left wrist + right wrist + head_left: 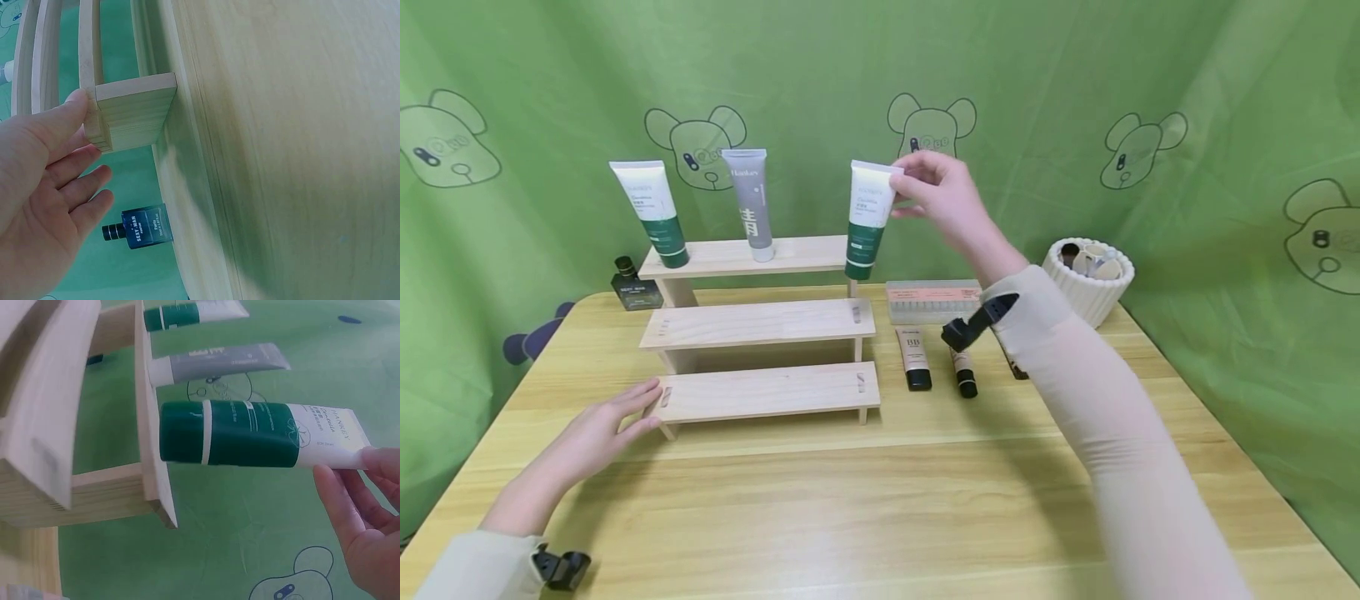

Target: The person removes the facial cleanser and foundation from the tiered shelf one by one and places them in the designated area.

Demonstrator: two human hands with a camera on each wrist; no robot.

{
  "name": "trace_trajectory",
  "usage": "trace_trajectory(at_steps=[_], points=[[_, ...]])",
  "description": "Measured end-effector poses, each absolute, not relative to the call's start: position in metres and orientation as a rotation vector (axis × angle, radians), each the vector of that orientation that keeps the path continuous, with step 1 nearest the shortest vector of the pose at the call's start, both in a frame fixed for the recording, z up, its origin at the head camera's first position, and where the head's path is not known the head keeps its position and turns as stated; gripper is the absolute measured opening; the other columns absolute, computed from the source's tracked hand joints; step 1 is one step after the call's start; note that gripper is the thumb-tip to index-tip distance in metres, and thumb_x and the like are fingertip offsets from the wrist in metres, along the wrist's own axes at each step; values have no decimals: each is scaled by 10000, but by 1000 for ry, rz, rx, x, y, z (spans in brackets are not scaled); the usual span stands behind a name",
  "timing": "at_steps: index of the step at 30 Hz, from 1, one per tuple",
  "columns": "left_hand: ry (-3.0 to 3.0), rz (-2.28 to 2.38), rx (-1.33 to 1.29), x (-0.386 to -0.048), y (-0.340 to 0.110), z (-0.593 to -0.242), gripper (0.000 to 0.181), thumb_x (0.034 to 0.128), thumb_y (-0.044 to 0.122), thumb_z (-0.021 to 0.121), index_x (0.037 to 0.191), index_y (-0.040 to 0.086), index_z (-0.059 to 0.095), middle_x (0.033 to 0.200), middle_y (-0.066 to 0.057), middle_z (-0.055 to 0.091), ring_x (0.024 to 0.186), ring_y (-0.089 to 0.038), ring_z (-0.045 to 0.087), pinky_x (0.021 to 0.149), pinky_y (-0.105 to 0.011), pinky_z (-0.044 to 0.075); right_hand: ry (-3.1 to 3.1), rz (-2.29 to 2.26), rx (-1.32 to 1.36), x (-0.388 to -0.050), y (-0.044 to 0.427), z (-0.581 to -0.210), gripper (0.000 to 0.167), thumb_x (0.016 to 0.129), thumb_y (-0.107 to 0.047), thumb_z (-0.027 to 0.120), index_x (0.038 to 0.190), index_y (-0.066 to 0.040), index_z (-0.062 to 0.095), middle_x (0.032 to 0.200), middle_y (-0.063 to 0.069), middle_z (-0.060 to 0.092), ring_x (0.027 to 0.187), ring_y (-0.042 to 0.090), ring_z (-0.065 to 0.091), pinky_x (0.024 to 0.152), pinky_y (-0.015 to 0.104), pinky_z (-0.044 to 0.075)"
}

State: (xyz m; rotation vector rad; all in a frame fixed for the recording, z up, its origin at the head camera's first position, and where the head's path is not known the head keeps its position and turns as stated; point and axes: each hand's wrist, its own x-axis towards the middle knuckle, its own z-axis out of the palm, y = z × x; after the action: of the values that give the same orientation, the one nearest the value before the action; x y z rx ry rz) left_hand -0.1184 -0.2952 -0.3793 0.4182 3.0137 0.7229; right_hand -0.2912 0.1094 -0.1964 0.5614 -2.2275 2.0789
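Note:
My right hand pinches the top edge of a white and green tube, cap down, at the right end of the top shelf. In the right wrist view the cap of this tube is beside the shelf edge; whether it touches is unclear. Another white and green tube stands at the shelf's left end, and a grey tube stands between. My left hand holds the left end of the lowest shelf, thumb and fingers around its edge in the left wrist view.
A dark bottle stands behind left of the shelves. To the right are a clear box, a BB tube, a smaller tube, a dark item partly behind my sleeve, and a white ribbed holder with brushes.

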Motion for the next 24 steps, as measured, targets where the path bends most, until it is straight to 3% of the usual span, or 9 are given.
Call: trace_trajectory(at_steps=[9, 24], points=[[3013, 731, 421, -118, -295, -380, 568, 939, 329, 527, 1340, -54, 404, 1409, -249, 312, 1230, -488, 307, 971, -625, 261, -2366, 2063, 577, -262, 144, -231, 182, 880, -61, 605, 1046, 6, 572, 1027, 163, 587, 892, 262, 594, 780, 380, 538], [3037, 738, 466, -120, -297, -383, 548, 932, 307, 545, 1317, -67, 431, 1386, -263, 340, 1220, -488, 324, 967, -622, 273, -2661, 2118, 561, -222, 176, -317, 245, 898, -1, 550, 1087, 147, 498, 884, 145, 604, 749, 215, 624, 726, 413, 551]])
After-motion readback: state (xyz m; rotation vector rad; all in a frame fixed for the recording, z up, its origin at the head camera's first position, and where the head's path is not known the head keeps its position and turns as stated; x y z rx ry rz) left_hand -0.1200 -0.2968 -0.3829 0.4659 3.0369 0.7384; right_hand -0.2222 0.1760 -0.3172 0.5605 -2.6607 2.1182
